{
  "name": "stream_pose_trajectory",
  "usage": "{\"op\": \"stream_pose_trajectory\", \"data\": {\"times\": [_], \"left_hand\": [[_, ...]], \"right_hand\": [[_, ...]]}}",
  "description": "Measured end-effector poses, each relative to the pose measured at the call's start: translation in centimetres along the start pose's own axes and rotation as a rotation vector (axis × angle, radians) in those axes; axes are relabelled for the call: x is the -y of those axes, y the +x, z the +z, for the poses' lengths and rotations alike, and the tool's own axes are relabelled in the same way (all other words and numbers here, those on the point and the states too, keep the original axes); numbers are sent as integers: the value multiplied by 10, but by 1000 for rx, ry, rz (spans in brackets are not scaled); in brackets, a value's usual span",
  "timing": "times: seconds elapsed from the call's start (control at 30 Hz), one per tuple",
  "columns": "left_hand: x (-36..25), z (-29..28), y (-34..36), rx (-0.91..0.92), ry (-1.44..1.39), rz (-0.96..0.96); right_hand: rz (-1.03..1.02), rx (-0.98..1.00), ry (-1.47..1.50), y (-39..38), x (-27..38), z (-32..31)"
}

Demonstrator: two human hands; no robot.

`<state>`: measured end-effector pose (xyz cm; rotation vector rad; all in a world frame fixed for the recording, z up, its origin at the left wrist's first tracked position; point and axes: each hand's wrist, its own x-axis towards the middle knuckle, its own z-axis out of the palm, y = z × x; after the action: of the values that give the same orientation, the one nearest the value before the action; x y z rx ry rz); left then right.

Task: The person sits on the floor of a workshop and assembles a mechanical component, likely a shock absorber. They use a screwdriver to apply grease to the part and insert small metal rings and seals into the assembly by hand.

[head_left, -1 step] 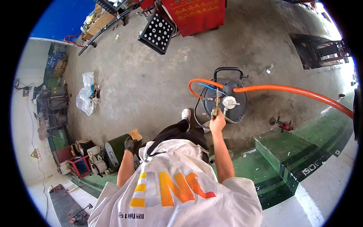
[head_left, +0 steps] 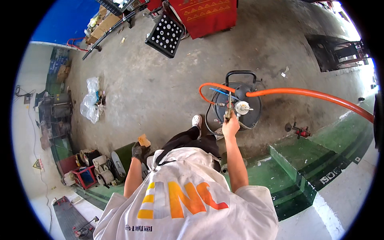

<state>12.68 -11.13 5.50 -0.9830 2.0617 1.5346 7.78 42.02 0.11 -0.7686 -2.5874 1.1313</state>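
My right hand (head_left: 231, 127), bare, is closed around a brass-coloured metal fitting (head_left: 228, 115) at the near side of a round dark-grey drum (head_left: 253, 112). A white round cap with a small lever (head_left: 242, 107) sits just right of that fitting. From the drum's top a thick orange hose (head_left: 304, 92) runs off to the right, and a thinner orange hose (head_left: 205, 89) loops on the left. My left hand (head_left: 139, 153) wears a dark glove and is held low at my left side. Its fingers close on a crumpled tan piece (head_left: 144, 140), perhaps paper or cloth.
The drum has a black bar handle (head_left: 241, 72). Clear plastic bags (head_left: 92, 102) lie on the floor at left. A red cabinet (head_left: 206, 18) and a dotted black panel (head_left: 165, 35) stand ahead. Green steps (head_left: 296, 168) rise at right; a green cylinder (head_left: 124, 158) is near my left hand.
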Motion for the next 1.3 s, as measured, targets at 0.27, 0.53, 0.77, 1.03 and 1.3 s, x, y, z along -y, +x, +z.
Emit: {"op": "stream_pose_trajectory", "data": {"times": [0.27, 0.53, 0.77, 1.03, 1.3], "left_hand": [[-68, 36, -1, -61, -297, -82], [-39, 30, -10, -47, -210, -188], [8, -14, 20, 125, 85, 327], [-43, 26, 1, -63, -395, -55], [-21, 33, -32, -123, 39, -16]], "right_hand": [[93, -72, 347, 17, 10, -69], [160, -186, 569, 36, -16, -107], [109, -225, 543, 66, 1, -117], [42, -343, 14, 47, 6, -92], [-53, -263, 61, 44, -1, -99]]}}
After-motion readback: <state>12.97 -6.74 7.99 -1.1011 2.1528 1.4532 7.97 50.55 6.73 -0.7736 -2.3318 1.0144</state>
